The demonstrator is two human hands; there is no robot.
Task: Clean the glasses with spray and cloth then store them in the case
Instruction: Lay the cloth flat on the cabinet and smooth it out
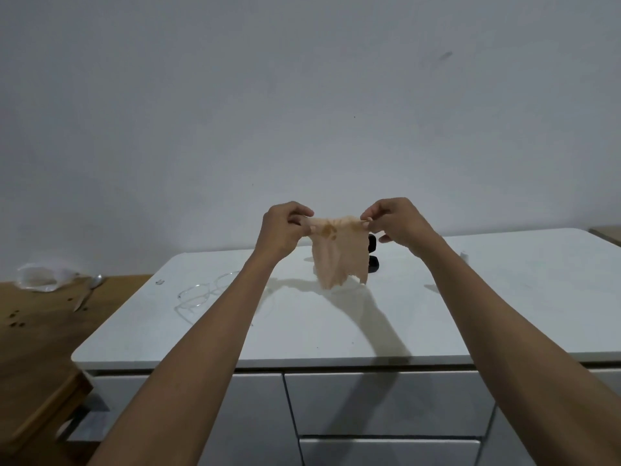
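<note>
A thin beige cloth (pixel 339 257) hangs in the air above the white tabletop (pixel 336 324), stretched by its two top corners. My left hand (pixel 282 230) pinches its left corner and my right hand (pixel 396 223) pinches its right corner. Clear-framed glasses (pixel 205 290) lie on the tabletop to the left, partly behind my left forearm. A black case (pixel 372 252) stands open behind the cloth, mostly hidden by it. No spray bottle is clearly visible.
A wooden table (pixel 40 338) adjoins on the left, carrying a clear plastic bag (pixel 40 279) and a spoon (pixel 89 290). White drawers (pixel 386 401) sit under the tabletop. A small white object (pixel 464 255) lies at the right. The wall stands close behind.
</note>
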